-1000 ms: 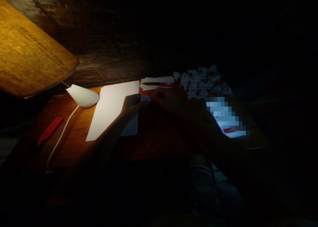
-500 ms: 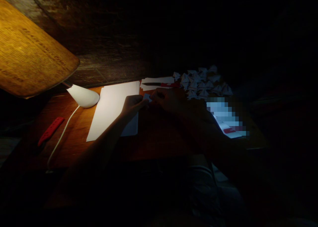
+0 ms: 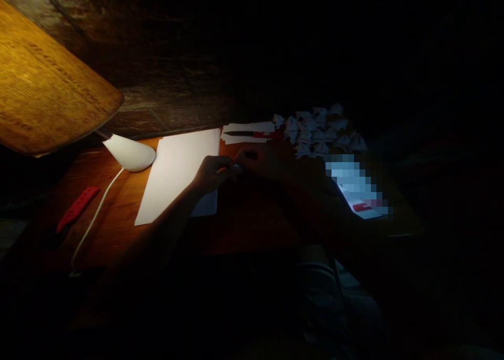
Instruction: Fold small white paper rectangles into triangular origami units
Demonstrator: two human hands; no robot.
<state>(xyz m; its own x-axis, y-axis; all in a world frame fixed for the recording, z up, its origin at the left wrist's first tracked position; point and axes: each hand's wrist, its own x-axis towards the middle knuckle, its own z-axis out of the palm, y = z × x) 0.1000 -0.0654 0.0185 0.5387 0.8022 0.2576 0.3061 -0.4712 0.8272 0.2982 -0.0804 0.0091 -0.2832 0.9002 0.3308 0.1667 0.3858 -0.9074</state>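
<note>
My left hand (image 3: 212,172) is closed in a pinch over the right edge of a stack of white paper (image 3: 179,163). Between its fingertips and those of my right hand (image 3: 254,159) is a small folded piece of paper (image 3: 237,166), mostly covered by the fingers. My right hand is closed too, its fingers curled against the same piece, though deep shadow hides much of it. Behind the hands, a knife (image 3: 262,135) with a red handle and dark blade lies across some cut paper strips (image 3: 248,126). A pile of small folded paper pieces (image 3: 311,131) sits to the right.
A lamp with a yellowish shade (image 3: 51,82) and white base (image 3: 132,154) stands at the left, its white cord (image 3: 96,221) trailing forward. Near it lies a red power strip (image 3: 79,208). A lit phone (image 3: 360,189) rests on the wooden table (image 3: 252,229) at the right.
The small paper showed as a pale flat face between my hands before; now only a sliver is visible. My left fingers have closed further over it, and the view has shifted slightly.
</note>
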